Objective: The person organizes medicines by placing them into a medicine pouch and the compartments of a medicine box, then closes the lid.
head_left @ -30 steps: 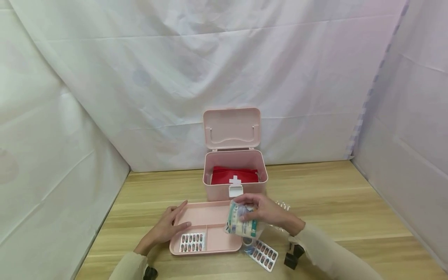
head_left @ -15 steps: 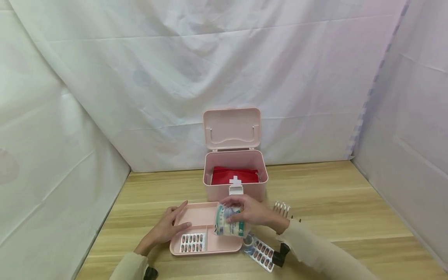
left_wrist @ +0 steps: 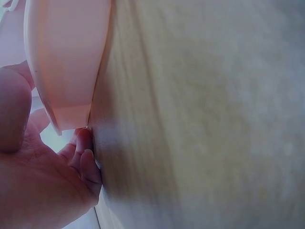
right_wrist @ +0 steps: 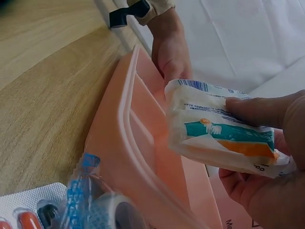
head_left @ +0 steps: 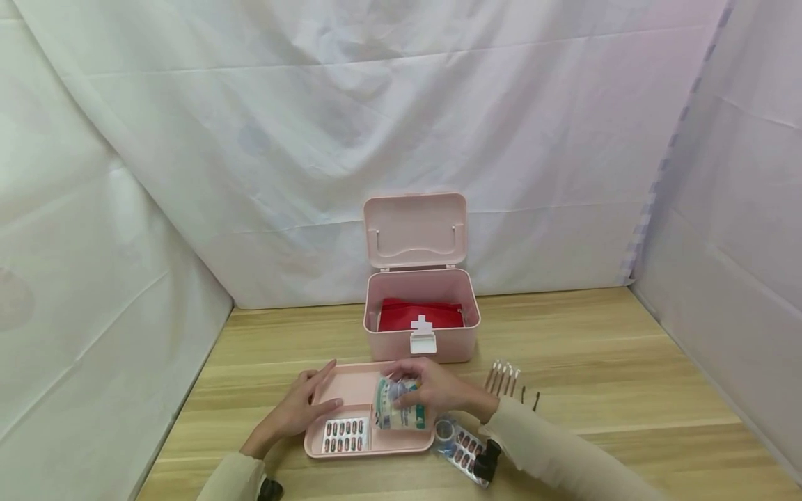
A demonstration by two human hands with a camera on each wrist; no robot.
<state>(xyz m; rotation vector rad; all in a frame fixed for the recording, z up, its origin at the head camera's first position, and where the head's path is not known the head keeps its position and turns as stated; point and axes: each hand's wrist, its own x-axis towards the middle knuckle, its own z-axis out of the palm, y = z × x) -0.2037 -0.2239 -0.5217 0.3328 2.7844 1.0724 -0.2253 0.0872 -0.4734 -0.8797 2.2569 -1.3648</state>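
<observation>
A divided pink tray (head_left: 352, 385) lies before the open pink box. My left hand (head_left: 297, 409) holds its left end, the thumb over the rim and the other fingers outside the wall; the left wrist view shows several fingers (left_wrist: 86, 164) beyond the corner, low by the tabletop. My right hand (head_left: 432, 390) pinches a small soft packet (right_wrist: 200, 126), white with teal and orange print and a barcode. In the head view this packet overlaps the front right compartment, tilted in the right wrist view. A capsule blister pack (head_left: 346, 435) lies in the front left compartment.
The pink box (head_left: 391, 342) with its lid up contains a red pouch (head_left: 401, 314). Right of the tray are a bagged tape roll (head_left: 444, 429) and another blister pack (head_left: 464, 454), partly under my right wrist strap. Several cotton swabs (head_left: 503, 378) lie farther right.
My right hand has moved left and slightly toward me with the packet, from the tray's right edge to over its front right compartment. The left hand has kept its place.
</observation>
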